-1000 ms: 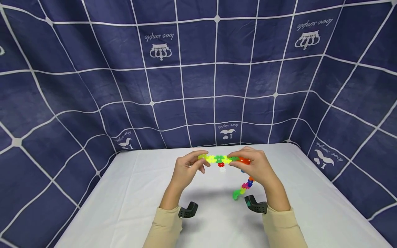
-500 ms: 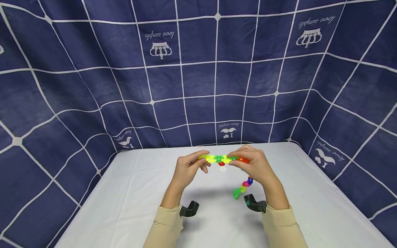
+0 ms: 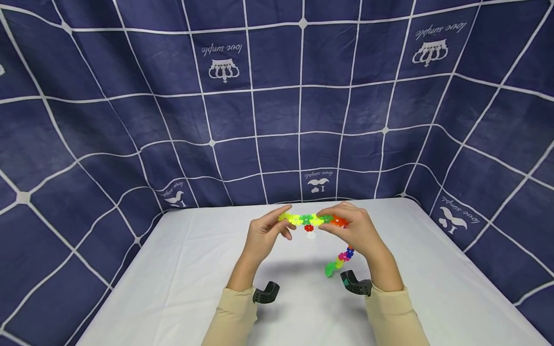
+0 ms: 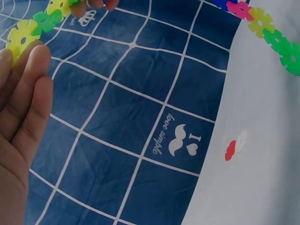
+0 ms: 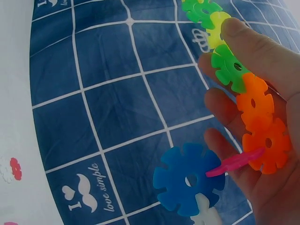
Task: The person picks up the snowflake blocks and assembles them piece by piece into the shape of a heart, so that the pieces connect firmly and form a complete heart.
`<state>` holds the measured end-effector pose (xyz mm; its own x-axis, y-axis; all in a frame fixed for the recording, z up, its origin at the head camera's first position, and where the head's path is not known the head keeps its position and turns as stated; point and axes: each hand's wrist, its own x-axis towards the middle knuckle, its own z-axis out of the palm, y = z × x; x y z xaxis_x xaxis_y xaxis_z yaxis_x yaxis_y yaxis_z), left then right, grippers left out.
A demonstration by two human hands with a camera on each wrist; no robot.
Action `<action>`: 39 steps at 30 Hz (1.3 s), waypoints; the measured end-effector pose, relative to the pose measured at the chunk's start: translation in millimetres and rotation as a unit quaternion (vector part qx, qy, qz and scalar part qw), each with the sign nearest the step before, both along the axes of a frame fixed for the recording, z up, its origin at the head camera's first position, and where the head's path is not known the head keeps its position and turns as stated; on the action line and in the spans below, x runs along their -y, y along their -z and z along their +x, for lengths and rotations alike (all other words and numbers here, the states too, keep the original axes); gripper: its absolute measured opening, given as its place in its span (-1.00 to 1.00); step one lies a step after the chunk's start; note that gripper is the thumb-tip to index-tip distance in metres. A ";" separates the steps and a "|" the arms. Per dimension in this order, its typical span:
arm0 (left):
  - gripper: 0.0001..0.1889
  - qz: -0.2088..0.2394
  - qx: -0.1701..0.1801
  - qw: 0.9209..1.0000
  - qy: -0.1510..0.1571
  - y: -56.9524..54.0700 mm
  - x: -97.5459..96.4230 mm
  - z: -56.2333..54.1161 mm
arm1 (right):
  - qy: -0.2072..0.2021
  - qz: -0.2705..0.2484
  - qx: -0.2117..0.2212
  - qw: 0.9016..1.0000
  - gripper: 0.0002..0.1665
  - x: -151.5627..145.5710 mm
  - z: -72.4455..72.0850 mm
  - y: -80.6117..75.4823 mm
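Note:
A chain of interlocking snowflake discs (image 3: pixel 307 219) in yellow, green and orange stretches between both hands above the table. My left hand (image 3: pixel 261 235) pinches its left end, where a yellow disc (image 4: pixel 23 38) shows at the fingertips. With thumb and fingers my right hand (image 3: pixel 359 233) pinches the chain at a yellow disc (image 5: pixel 218 32). Green and orange discs (image 5: pixel 267 145) run past that palm. From there a pink disc (image 5: pixel 234 162) and a blue disc (image 5: pixel 187 180) lead down into a hanging tail (image 3: pixel 345 256) that ends in green.
A loose red disc (image 3: pixel 308 228) and a white disc (image 3: pixel 311 235) lie together on the white-covered table (image 3: pixel 195 288). A dark blue curtain with white grid lines (image 3: pixel 277 115) stands behind and on both sides. Each wrist wears a black device (image 3: pixel 266 292).
My left hand has shifted slightly right, and its index finger has risen a little at the chain's end. The right hand keeps its grip almost unmoved.

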<state>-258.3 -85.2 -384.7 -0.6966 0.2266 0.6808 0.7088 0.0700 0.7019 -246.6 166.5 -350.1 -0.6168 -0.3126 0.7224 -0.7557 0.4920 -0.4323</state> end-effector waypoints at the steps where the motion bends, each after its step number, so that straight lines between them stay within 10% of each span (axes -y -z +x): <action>1: -0.56 -0.001 -0.001 1.000 -0.003 0.0 0.1 -0.3 | 0.003 0.003 0.000 1.000 -0.62 -0.2 -0.4 0.0; 14: -0.39 -0.018 0.062 0.997 -0.033 5.4 0.8 -10.1 | 0.012 -0.021 -0.009 1.000 -0.61 -3.2 -7.4 -0.6; 24: -0.67 -0.113 0.165 0.972 -0.120 36.4 -10.4 -30.0 | 0.034 -0.026 0.010 0.999 -0.63 -3.4 -3.4 0.1; 39: -0.54 -0.157 0.246 0.953 -0.076 85.2 -45.1 -67.4 | 0.033 -0.028 0.010 0.999 -0.63 -2.2 -4.0 0.4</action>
